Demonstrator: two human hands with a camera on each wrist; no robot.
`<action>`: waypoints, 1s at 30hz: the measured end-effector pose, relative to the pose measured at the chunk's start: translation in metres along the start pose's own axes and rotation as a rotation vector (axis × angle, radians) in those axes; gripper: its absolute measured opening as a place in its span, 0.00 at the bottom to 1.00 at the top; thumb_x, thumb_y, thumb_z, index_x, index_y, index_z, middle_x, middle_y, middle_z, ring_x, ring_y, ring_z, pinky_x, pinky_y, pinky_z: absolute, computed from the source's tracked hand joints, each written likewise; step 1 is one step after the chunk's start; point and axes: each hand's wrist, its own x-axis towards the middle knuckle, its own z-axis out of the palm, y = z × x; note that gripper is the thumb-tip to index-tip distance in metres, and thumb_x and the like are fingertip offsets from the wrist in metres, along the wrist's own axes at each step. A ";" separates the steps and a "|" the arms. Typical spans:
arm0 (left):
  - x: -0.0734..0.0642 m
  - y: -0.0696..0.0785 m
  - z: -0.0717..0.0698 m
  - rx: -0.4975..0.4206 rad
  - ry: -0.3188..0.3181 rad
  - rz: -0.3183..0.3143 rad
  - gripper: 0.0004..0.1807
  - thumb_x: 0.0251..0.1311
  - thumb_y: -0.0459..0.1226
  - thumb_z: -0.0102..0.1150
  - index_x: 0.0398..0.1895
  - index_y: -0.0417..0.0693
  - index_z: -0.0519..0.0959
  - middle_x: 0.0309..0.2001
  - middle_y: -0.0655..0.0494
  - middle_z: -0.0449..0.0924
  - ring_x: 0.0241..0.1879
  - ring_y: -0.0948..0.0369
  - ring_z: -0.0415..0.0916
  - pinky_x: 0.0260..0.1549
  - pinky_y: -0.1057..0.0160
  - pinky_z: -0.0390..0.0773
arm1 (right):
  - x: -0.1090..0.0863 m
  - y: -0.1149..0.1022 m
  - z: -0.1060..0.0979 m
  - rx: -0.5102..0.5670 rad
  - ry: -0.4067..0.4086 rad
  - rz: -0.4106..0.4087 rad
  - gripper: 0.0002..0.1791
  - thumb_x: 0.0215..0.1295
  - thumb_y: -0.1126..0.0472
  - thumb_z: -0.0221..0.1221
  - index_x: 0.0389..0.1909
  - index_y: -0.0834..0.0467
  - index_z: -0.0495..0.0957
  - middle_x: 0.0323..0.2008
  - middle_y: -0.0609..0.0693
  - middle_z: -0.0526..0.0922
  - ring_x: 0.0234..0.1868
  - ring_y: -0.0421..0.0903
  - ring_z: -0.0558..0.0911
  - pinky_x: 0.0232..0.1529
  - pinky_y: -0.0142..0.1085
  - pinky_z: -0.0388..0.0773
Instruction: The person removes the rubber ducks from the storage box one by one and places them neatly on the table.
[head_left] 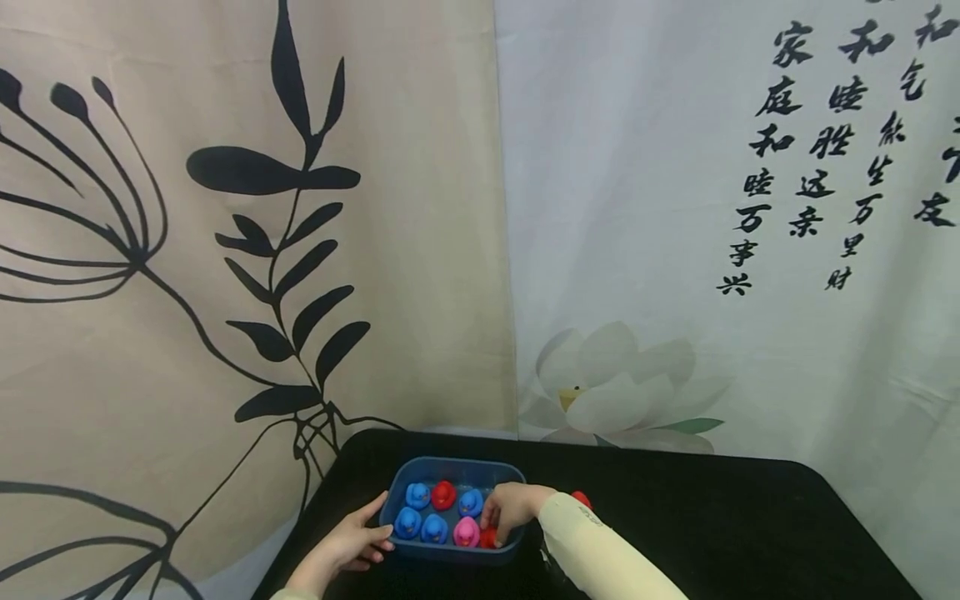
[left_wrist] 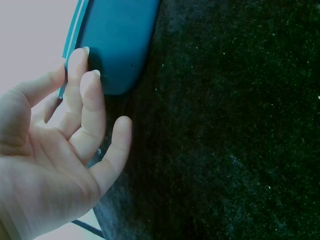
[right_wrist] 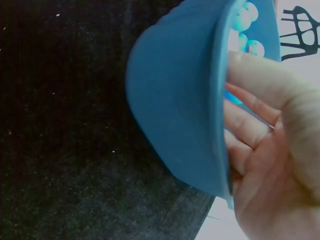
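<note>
A blue plastic basin (head_left: 450,553) stands on the black table with several small rubber ducks inside. Blue ducks (head_left: 434,529) fill its left side, with a red duck (head_left: 443,495) in the back row and a pink duck (head_left: 466,532) in front. My left hand (head_left: 349,540) holds the basin's left end, thumb and fingertips at the rim in the left wrist view. Reaching over the right rim, my right hand (head_left: 511,506) has its fingers around another red duck (head_left: 488,537) in the front right corner. In the right wrist view, the basin wall hides those fingertips.
Behind my right forearm, a red object (head_left: 581,498) shows partly on the black table (head_left: 712,525). A curtain with plant prints and writing (head_left: 420,250) hangs behind the table's far edge.
</note>
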 end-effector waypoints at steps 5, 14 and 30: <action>-0.002 0.001 0.001 -0.003 0.010 0.005 0.40 0.68 0.42 0.53 0.76 0.42 0.46 0.30 0.52 0.83 0.27 0.56 0.79 0.29 0.55 0.74 | -0.026 -0.024 -0.010 0.052 0.018 -0.014 0.12 0.50 0.67 0.68 0.37 0.51 0.83 0.34 0.41 0.81 0.37 0.38 0.78 0.41 0.38 0.76; -0.002 0.004 0.001 -0.008 0.007 -0.009 0.40 0.68 0.43 0.53 0.76 0.42 0.46 0.32 0.51 0.82 0.29 0.55 0.79 0.30 0.55 0.74 | -0.039 -0.027 -0.023 0.018 0.073 -0.039 0.10 0.52 0.65 0.68 0.35 0.51 0.85 0.35 0.39 0.80 0.36 0.36 0.77 0.41 0.35 0.75; 0.000 0.000 0.003 -0.015 0.023 -0.048 0.41 0.67 0.44 0.54 0.76 0.41 0.45 0.32 0.51 0.83 0.29 0.55 0.79 0.30 0.56 0.75 | -0.061 -0.016 -0.047 0.042 0.125 -0.110 0.10 0.55 0.62 0.67 0.39 0.51 0.85 0.39 0.39 0.82 0.40 0.36 0.79 0.44 0.35 0.75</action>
